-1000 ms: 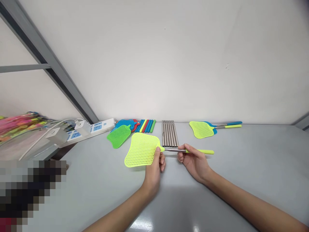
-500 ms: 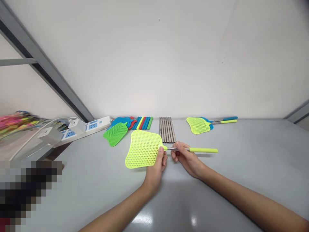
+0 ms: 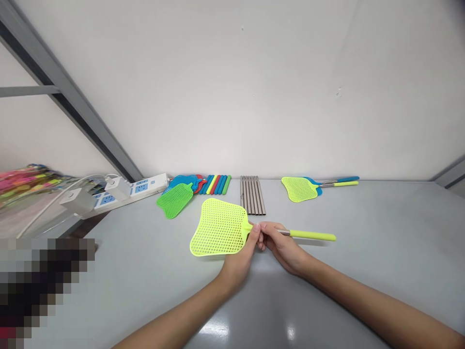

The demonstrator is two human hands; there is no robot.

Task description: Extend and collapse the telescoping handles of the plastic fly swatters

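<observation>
A yellow fly swatter [image 3: 220, 228] is held level above the grey table, its perforated head to the left and its yellow grip to the right. My left hand [image 3: 241, 259] is closed on the swatter's neck, just where the head meets the metal rod. Right beside it, my right hand [image 3: 285, 247] pinches the metal rod, thumb forward. The two hands nearly touch, and their fingers hide most of the rod. Behind the swatter lies a row of metal tubes [image 3: 253, 196].
Green [image 3: 175, 199], blue and red swatter heads overlap at the back left, beside several coloured grips [image 3: 217, 185]. A yellow swatter [image 3: 300, 189] and a blue one lie at the back right. A power strip [image 3: 148, 186] with plugs and bagged colourful items [image 3: 32, 189] sit far left.
My left hand has slid right, from the edge of the swatter head onto its neck, closer to my right hand. The grip end has shifted right and tipped slightly lower.
</observation>
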